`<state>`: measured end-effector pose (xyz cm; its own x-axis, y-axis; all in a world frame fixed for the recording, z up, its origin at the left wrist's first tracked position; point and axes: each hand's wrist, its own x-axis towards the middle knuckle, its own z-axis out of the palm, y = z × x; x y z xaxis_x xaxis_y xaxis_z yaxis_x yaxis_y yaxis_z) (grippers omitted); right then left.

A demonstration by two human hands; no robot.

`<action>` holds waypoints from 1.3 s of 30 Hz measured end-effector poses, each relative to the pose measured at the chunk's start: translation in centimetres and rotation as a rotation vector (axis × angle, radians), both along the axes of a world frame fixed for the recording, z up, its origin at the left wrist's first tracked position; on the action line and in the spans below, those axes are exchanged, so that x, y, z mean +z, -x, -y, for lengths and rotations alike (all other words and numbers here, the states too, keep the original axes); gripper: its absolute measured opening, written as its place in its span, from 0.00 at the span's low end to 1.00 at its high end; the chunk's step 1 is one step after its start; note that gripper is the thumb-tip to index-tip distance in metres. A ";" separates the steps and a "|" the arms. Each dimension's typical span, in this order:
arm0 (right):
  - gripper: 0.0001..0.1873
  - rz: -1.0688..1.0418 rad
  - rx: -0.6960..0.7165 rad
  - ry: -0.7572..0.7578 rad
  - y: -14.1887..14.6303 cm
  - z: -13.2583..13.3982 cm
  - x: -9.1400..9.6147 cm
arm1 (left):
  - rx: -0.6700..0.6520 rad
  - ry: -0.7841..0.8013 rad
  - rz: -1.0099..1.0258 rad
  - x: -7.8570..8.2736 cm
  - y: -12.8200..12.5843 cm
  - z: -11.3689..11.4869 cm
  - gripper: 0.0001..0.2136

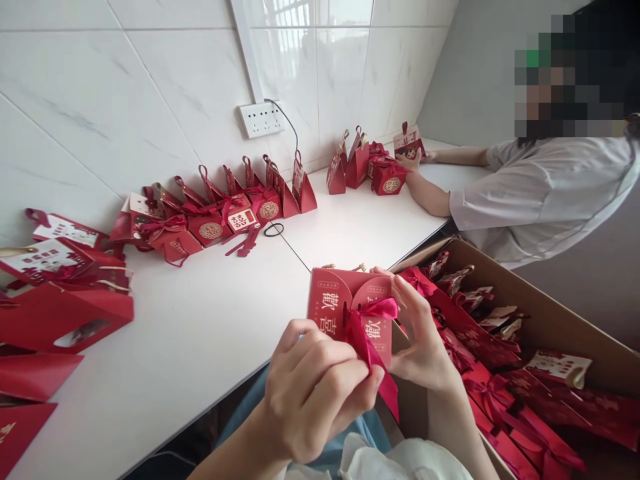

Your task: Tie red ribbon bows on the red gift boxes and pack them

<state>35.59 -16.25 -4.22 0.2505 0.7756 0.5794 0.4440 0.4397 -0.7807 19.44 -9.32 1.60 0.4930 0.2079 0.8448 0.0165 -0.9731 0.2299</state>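
Close in front of me is a red gift box [326, 293] with gold characters, held above my lap near the table edge. A crimson ribbon [364, 333] is tied round its front, one tail hanging down. My left hand [320, 383] is closed, its fingers pinching at the ribbon on the lower part of the box. My right hand [423, 337] grips the box by its right side, thumb below and fingers along the upper edge. The far face of the box is hidden.
Red candy boxes [210, 223] line the white table [200, 320] by the wall. Larger red boxes [65, 307] stand at left. A carton [480, 267] full of boxes sits at right. Beyond, another person [540, 187] handles a box. A cable [287, 120] hangs from a socket.
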 end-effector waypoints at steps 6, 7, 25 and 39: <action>0.50 0.013 0.007 -0.005 -0.3 -0.2 0.5 | -0.008 0.016 0.025 0.1 -0.3 -0.3 0.04; 0.50 0.017 0.008 -0.009 -0.3 -0.2 0.6 | -0.007 0.014 0.030 0.2 -0.3 -0.3 0.04; 0.48 0.046 -0.079 0.009 -1.1 2.2 1.6 | -0.086 0.026 0.081 0.3 -1.3 0.4 0.04; 0.48 0.068 -0.103 0.027 -0.9 2.1 1.8 | -0.071 0.039 0.081 0.1 -1.2 0.1 0.03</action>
